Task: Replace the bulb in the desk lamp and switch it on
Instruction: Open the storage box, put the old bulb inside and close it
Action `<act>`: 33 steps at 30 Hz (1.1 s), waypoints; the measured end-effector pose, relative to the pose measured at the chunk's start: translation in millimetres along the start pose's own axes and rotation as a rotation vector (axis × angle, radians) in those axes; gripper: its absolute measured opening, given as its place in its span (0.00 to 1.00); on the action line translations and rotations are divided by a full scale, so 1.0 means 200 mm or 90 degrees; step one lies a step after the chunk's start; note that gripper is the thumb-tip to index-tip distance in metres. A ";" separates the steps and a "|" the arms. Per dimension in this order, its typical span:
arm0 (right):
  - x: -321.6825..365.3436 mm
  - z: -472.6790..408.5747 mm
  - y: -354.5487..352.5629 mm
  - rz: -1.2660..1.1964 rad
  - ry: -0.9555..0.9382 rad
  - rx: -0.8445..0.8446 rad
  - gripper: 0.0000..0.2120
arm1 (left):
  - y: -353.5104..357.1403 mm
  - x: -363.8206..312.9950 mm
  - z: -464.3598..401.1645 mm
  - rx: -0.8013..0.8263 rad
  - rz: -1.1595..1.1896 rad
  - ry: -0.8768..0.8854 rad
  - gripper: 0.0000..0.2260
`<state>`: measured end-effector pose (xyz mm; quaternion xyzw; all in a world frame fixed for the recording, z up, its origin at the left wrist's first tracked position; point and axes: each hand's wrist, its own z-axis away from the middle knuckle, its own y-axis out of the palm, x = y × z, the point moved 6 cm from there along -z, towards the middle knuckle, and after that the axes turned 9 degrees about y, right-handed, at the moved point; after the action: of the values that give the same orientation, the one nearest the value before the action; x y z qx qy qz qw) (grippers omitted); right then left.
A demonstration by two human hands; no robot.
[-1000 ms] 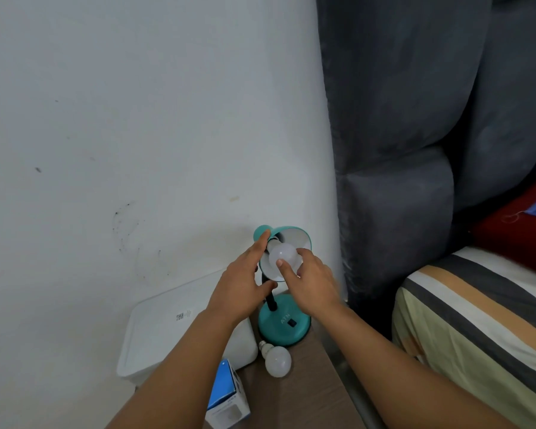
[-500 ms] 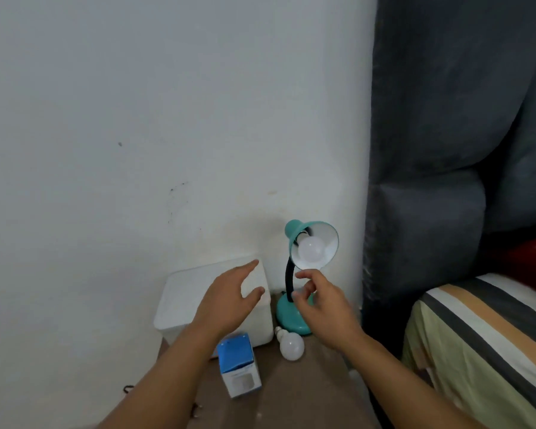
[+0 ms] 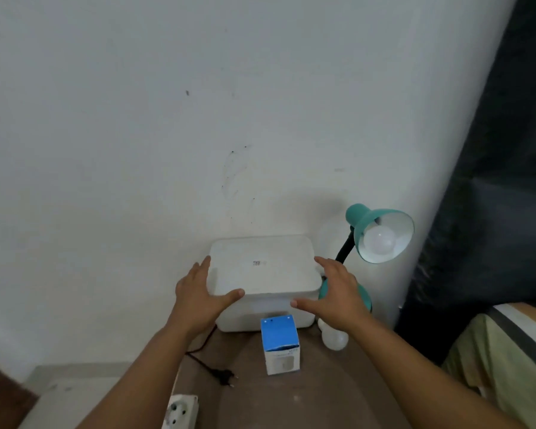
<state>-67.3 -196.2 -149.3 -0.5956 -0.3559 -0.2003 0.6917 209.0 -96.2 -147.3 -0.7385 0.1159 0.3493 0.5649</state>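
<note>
Item: desk lamp (image 3: 365, 243), at 1 o'clock from your hands, bulb (image 3: 379, 241) seated, unlit. Plug (image 3: 225, 373) lies loose at 6 o'clock from your left hand (image 3: 198, 294), long axis toward the socket strip (image 3: 181, 413); left hand is nearer. Left hand open against the white box (image 3: 263, 274); right hand (image 3: 338, 294) open beside it.

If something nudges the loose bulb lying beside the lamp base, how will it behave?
The loose bulb lies on its side and looks rounded, so it would likely roll. It probably feels light and may be fragile. The table looks flat, offering little to stop it.
</note>
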 end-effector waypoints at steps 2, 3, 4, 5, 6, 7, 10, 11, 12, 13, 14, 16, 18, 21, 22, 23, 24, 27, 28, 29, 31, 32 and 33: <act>0.00 -0.05 0.03 0.012 0.023 0.017 0.54 | 0.01 0.06 -0.03 0.022 0.014 -0.021 0.59; 0.00 -0.08 0.05 0.014 0.032 0.024 0.55 | 0.02 0.08 -0.05 0.035 0.025 -0.031 0.61; 0.00 -0.10 0.06 0.017 0.040 0.030 0.55 | 0.03 0.10 -0.06 0.045 0.037 -0.039 0.63; -0.01 -0.12 0.08 0.016 0.047 0.040 0.55 | 0.04 0.12 -0.07 0.053 0.051 -0.046 0.65; -0.01 -0.14 0.10 0.014 0.053 0.050 0.56 | 0.04 0.13 -0.08 0.061 0.067 -0.049 0.65; -0.02 -0.15 0.12 0.010 0.058 0.062 0.57 | 0.05 0.14 -0.08 0.066 0.084 -0.048 0.64; -0.04 -0.17 0.15 -0.020 0.053 0.091 0.59 | 0.07 0.13 -0.08 0.073 0.121 -0.041 0.56; -0.04 -0.17 0.16 -0.036 0.049 0.095 0.59 | 0.07 0.13 -0.08 0.071 0.123 -0.035 0.54; -0.04 -0.17 0.16 -0.044 0.044 0.099 0.59 | 0.07 0.12 -0.09 0.067 0.124 -0.029 0.52; -0.04 -0.17 0.16 -0.047 0.043 0.102 0.60 | 0.07 0.12 -0.09 0.063 0.121 -0.024 0.51; -0.04 -0.17 0.16 -0.048 0.043 0.102 0.62 | 0.07 0.12 -0.08 0.059 0.119 -0.020 0.50; -0.03 -0.17 0.15 -0.041 0.044 0.101 0.64 | 0.06 0.10 -0.08 0.055 0.114 -0.012 0.52; -0.03 -0.17 0.14 -0.042 0.047 0.099 0.61 | 0.04 0.09 -0.08 0.049 0.113 -0.010 0.53; -0.02 -0.16 0.12 -0.057 0.056 0.088 0.57 | 0.02 0.07 -0.07 0.035 0.113 -0.006 0.52; -0.01 -0.16 0.12 -0.060 0.052 0.081 0.56 | 0.01 0.06 -0.07 0.030 0.114 0.000 0.52; 0.00 -0.16 0.11 -0.067 0.042 0.072 0.56 | 0.00 0.05 -0.07 0.022 0.115 0.008 0.52; 0.02 -0.16 0.09 -0.074 0.028 0.061 0.56 | -0.01 0.04 -0.07 0.012 0.120 0.017 0.51; 0.07 -0.14 0.05 -0.092 0.001 0.045 0.57 | -0.06 0.01 -0.07 -0.011 0.132 0.038 0.52; 0.08 -0.13 0.04 -0.093 -0.004 0.045 0.57 | -0.08 0.00 -0.06 -0.015 0.128 0.043 0.53; 0.09 -0.12 0.03 -0.094 -0.007 0.044 0.58 | -0.09 -0.02 -0.05 -0.021 0.123 0.049 0.54; 0.09 -0.07 0.01 -0.094 -0.008 0.041 0.60 | -0.11 -0.04 0.00 -0.028 0.113 0.058 0.54; 0.08 -0.04 0.00 -0.095 -0.007 0.039 0.61 | -0.11 -0.05 0.03 -0.029 0.107 0.060 0.54; 0.07 0.00 0.00 -0.096 -0.006 0.035 0.60 | -0.11 -0.06 0.07 -0.031 0.104 0.062 0.53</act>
<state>-58.1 -194.8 -138.5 -0.5488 -0.4081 -0.2396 0.6891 208.5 -78.2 -124.4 -0.7561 0.1946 0.3604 0.5104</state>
